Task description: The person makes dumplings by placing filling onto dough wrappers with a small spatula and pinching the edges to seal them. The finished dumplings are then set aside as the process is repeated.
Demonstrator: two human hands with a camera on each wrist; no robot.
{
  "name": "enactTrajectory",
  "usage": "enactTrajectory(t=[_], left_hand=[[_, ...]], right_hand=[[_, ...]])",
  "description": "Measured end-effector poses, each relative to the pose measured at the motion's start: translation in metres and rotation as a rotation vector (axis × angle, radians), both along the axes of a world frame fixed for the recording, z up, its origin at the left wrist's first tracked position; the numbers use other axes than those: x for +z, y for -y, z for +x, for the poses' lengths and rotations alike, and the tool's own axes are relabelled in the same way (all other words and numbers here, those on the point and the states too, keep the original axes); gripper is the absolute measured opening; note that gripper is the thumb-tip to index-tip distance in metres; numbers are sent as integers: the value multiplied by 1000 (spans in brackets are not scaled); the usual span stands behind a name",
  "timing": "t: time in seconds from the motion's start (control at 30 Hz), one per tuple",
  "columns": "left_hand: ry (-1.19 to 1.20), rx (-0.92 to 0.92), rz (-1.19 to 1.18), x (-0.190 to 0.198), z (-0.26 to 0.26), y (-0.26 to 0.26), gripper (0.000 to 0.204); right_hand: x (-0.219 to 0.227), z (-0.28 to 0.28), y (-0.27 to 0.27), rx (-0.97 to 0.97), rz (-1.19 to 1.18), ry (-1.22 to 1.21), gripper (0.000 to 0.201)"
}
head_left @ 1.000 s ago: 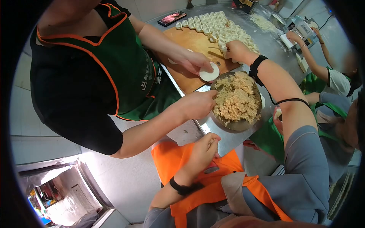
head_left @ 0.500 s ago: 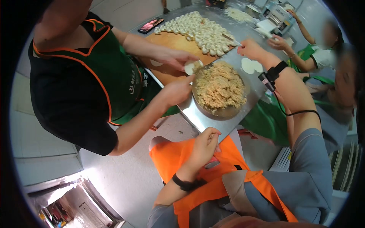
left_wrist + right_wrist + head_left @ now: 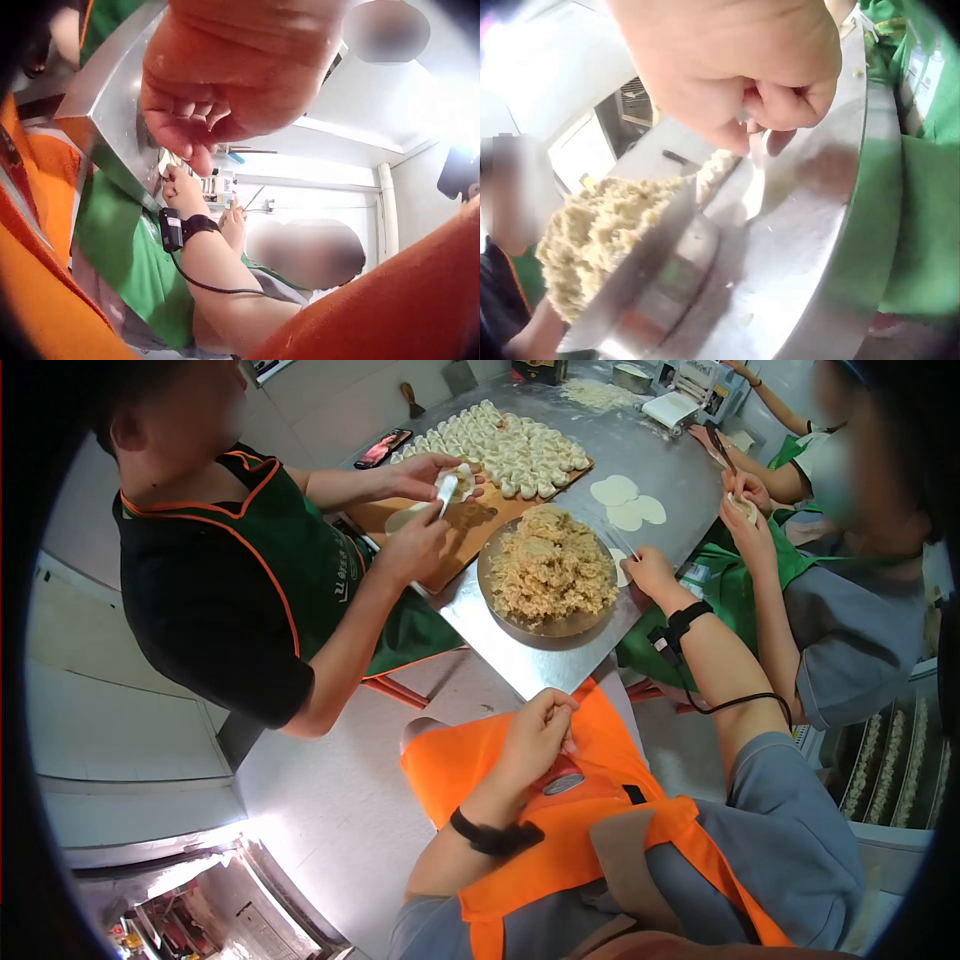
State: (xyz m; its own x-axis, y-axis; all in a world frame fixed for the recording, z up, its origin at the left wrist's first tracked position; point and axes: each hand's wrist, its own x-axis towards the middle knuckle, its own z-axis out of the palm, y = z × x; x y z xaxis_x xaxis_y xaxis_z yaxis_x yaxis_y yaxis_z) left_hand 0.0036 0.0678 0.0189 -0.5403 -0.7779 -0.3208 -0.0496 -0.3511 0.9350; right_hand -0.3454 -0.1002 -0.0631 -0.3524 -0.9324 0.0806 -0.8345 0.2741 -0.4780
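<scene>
My right hand (image 3: 655, 578) grips a thin metal filling spatula (image 3: 621, 541), whose end points toward the bowl's right rim. Beside its fingertips a round dough wrapper (image 3: 618, 568) lies on the table. The metal bowl (image 3: 545, 637), heaped with pale minced filling (image 3: 553, 568), stands just left of this hand. In the right wrist view the curled fingers hide part of the handle. Low over the orange apron (image 3: 470, 770) my left hand (image 3: 535, 735) hangs with loosely curled fingers. No object shows in its palm in the left wrist view.
More wrappers (image 3: 628, 500) lie behind the bowl. Rows of dumplings (image 3: 505, 445) cover part of a wooden board (image 3: 465, 540). At left a person (image 3: 230, 570) fills a wrapper with a spatula. Another person's hands (image 3: 745, 505) work at right. A dough machine (image 3: 700, 395) stands at the back.
My right hand has moved from over the dumplings down to the wrappers beside the bowl, still with the spatula. The left hand stays put. The person at left has lifted their wrapper away from the bowl.
</scene>
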Motion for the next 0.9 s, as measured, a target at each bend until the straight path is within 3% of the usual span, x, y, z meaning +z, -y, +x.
enactTrajectory(t=[0.07, 0.17, 0.23, 0.3, 0.4, 0.47, 0.57, 0.73, 0.77, 0.83, 0.9], left_hand=[[2, 3, 5, 1, -5, 2, 20], [-51, 1, 26, -13, -16, 12, 17], [-103, 51, 79, -13, -29, 17, 17], [-149, 159, 167, -2, -45, 19, 21], [-336, 144, 157, -3, -64, 24, 36], [-396, 195, 98, -3, -68, 22, 37], [-241, 221, -16, -5, -62, 22, 30], [-94, -9, -49, -4, -46, 29, 28], [-90, -53, -64, -8, -46, 30, 28], [-237, 36, 81, -18, -47, 28, 27], [-313, 107, 216, -22, -47, 29, 26]], right_hand=[[4, -5, -7, -65, -22, 81, 29], [25, -1, -37, -69, -152, 508, 26], [75, 29, -77, -5, -141, 969, 21], [112, 65, -111, 46, -126, 1188, 20], [117, 98, -143, 178, -100, 1391, 21], [122, 108, -157, 196, -21, 1317, 22], [123, 110, -162, 226, 87, 1157, 18], [133, 112, -157, 351, 255, 851, 15], [125, 107, -152, 442, 73, 543, 17], [104, 86, -140, 589, -286, -86, 21], [107, 74, -133, 545, -204, -201, 20]])
